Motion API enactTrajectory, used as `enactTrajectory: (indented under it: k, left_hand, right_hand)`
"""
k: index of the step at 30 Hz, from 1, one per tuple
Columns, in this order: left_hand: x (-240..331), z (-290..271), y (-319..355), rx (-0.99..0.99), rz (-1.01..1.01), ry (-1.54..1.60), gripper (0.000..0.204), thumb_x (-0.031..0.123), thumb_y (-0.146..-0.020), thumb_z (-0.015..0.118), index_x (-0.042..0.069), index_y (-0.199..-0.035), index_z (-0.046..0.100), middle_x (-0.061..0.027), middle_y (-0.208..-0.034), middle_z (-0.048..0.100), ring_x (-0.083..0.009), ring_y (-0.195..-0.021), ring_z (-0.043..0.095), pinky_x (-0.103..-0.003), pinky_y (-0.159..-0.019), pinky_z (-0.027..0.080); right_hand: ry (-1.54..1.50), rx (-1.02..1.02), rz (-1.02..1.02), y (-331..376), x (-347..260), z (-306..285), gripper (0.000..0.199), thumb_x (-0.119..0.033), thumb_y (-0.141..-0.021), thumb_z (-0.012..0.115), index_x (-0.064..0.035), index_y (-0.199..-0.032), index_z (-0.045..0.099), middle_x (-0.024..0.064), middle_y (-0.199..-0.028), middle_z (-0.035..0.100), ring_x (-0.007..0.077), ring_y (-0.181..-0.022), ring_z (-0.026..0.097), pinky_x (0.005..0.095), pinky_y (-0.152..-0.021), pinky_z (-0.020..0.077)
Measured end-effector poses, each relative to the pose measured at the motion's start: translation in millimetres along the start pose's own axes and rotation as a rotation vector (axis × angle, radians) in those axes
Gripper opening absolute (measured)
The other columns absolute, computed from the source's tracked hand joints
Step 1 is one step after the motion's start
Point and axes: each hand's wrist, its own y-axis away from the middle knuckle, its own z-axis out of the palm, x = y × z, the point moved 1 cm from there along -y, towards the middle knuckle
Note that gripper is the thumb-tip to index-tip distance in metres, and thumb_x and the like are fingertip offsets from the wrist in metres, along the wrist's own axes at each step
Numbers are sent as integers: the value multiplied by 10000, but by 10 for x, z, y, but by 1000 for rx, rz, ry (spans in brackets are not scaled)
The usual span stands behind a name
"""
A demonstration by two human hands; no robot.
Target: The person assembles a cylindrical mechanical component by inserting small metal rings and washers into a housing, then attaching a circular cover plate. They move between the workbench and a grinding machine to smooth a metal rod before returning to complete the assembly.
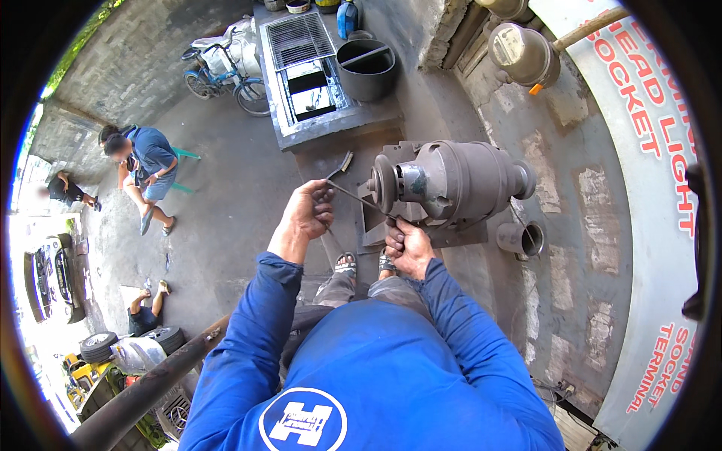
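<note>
A thin dark metal rod (353,197) runs slantwise between my two hands. My left hand (310,210) is closed on its upper left end. My right hand (408,246) grips the other end, low beside a bench grinder (474,180). The grinder is big, grey and dusty, with a round grinding wheel (383,184) on its left side. The rod passes close to the wheel's lower left edge; whether it touches the wheel I cannot tell. Part of the rod is hidden by my fingers.
Beyond the grinder stand a black bucket (366,71) and a metal-topped bench with a grille (301,41). A brush (342,161) lies past my left hand. At right is a metal can (520,239). People (150,161) sit at left, near a small blue bicycle (226,79).
</note>
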Motion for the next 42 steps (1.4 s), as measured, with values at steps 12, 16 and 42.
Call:
enactTrajectory:
  k: [12, 16, 42]
  left_hand:
    - [-508, 109, -260, -8, -149, 6, 174, 269, -940, 728, 143, -896, 616, 25, -793, 619, -51, -490, 332, -223, -416, 227]
    - [-24, -88, -21, -18, -13, 80, 178, 274, -936, 729, 138, -901, 621, 9, -805, 635, -58, -495, 343, -224, -422, 244]
    - [79, -45, 81, -50, 15, 46, 161, 264, -943, 701, 142, -870, 626, 16, -765, 624, -60, -506, 358, -218, -432, 256]
  right_hand:
    - [24, 246, -44, 330, -103, -300, 242, -299, -1101, 499, -178, -900, 440, -50, -600, 339, 102, -514, 318, 278, -469, 242]
    - [83, 99, 40, -18, -87, 178, 290, -298, -1096, 527, -123, -865, 541, -58, -579, 309, 92, -492, 286, 273, -457, 228]
    - [63, 56, 96, 29, -71, 325, 322, -306, -1088, 507, -174, -797, 467, -55, -555, 304, 99, -470, 289, 285, -461, 223]
